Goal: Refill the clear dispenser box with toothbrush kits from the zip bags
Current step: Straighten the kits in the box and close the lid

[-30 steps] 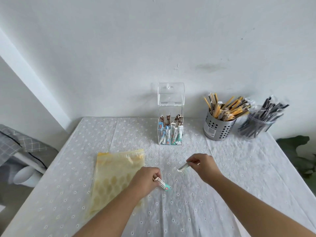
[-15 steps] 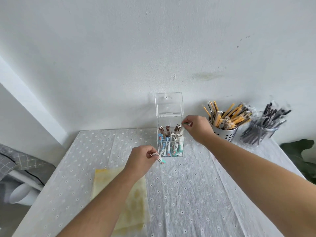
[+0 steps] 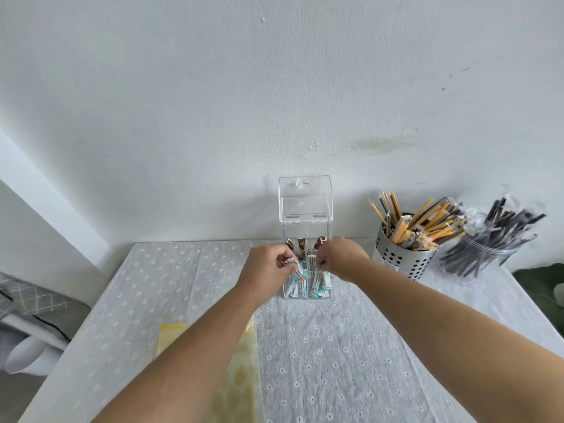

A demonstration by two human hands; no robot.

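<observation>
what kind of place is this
Likely a guest-amenity restocking spot, perhaps in a hotel: a clear dispenser box of toothbrush kits, a metal holder of wrapped yellow-handled items and a clear jar of black ones.

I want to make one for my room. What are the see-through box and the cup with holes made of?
The box looks like clear hard plastic, likely acrylic: you can see right through it, and its edges are straight and glossy. The cup looks like brushed metal, probably steel: it has a dull grey shine and neat round punched holes.
</observation>
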